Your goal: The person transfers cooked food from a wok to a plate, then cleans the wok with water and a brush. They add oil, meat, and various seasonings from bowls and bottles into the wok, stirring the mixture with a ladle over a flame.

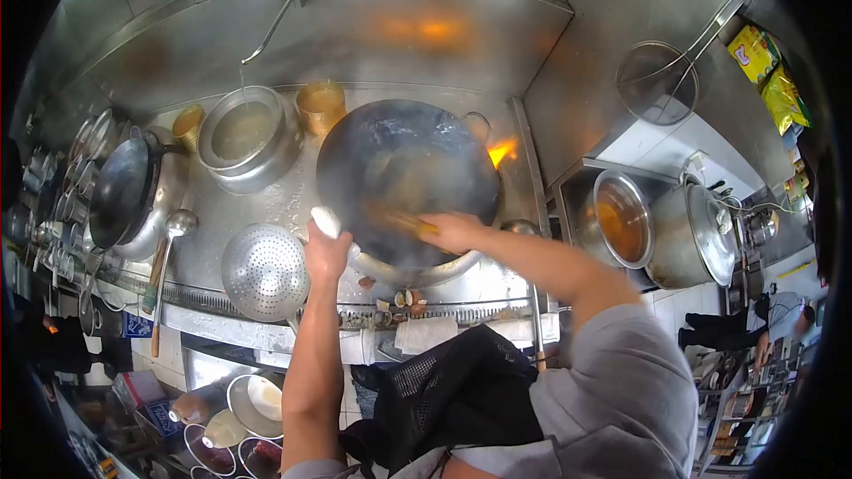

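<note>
My left hand (328, 253) is closing around a white cloth (325, 222) at the wok's (351, 155) near-left rim. My right hand (457, 233) is reaching over the near-right rim, gripping a blurred yellow-brown tool (410, 223) inside the steaming bowl. A perforated skimmer (264, 259) is crowding my left wrist; flame (502, 153) is rising beside the right edge, and bare counter (288, 186) is separating the wok from the water pot (244, 137).

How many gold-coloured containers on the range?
2 visible. Right-hand container: between the metal pot and the wok. Left-hand container: left of the metal pot.
</note>
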The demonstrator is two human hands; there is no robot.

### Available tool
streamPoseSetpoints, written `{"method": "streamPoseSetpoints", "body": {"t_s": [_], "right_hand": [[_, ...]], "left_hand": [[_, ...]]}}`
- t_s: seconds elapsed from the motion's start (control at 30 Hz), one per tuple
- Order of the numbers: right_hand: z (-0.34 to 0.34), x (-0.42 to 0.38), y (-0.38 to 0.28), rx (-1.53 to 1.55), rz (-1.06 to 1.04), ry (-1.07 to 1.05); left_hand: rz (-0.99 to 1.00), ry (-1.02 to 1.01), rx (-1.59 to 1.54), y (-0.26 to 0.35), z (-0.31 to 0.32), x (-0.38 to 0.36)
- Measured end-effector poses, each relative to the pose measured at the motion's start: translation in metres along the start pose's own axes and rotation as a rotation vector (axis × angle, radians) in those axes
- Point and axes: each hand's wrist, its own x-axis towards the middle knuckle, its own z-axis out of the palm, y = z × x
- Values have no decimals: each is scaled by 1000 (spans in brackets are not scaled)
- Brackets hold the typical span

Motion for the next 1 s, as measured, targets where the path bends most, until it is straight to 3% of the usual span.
{"method": "streamPoseSetpoints", "body": {"t_s": [0.07, 0.1, 0.13, 0.17, 0.2, 0.23, 0.3, 0.37, 0.43, 0.57, 0.63, 0.73, 0.8, 0.9, 0.93, 0.97, 1.0], "right_hand": [[-20, -26, 70, -234, -119, -77], [-60, -31, 88, -453, 12, -157], [-109, -49, 66, -599, 44, -43], [-139, -18, 82, -677, 195, -91], [-149, 25, 88, -649, 194, 58], [-141, 68, 91, -617, 192, 207], [-90, 137, 68, -387, 141, 267], [-19, 118, 17, -93, 202, 308], [29, 72, -4, 26, 59, 333], [3, -25, 21, -224, -102, 4], [-32, -65, 32, -400, -80, -125], [-76, -23, 37, -502, -41, -152], [-59, 65, 36, -362, 116, 112], [4, 104, -3, 117, 228, 353], [26, 97, -13, 212, 149, 398], [55, 91, -6, 121, -8, 491], [38, 55, -14, 146, 8, 222]], "left_hand": [[20, -24, -7, -4, 0, -1], [43, -42, -11, -6, 1, 0], [29, -34, -10, -10, 2, 1], [44, -43, 13, -13, 7, 4], [56, -51, 37, -16, 10, 6], [39, -44, 39, -18, 10, 8], [63, -49, -13, -20, 11, 9], [28, -48, -37, -22, 10, 2], [30, 22, 15, -15, 13, -15], [25, 70, -79, -19, 23, -11], [-27, 42, -85, -14, 16, -14], [-7, -48, -55, -11, 10, -9], [6, -28, -60, -18, 13, -4], [14, -33, -77, -14, 7, -7], [10, -57, -90, -10, 5, -8], [17, -56, -94, -10, 7, -8], [-1, -46, -99, -12, 9, -10]]}}
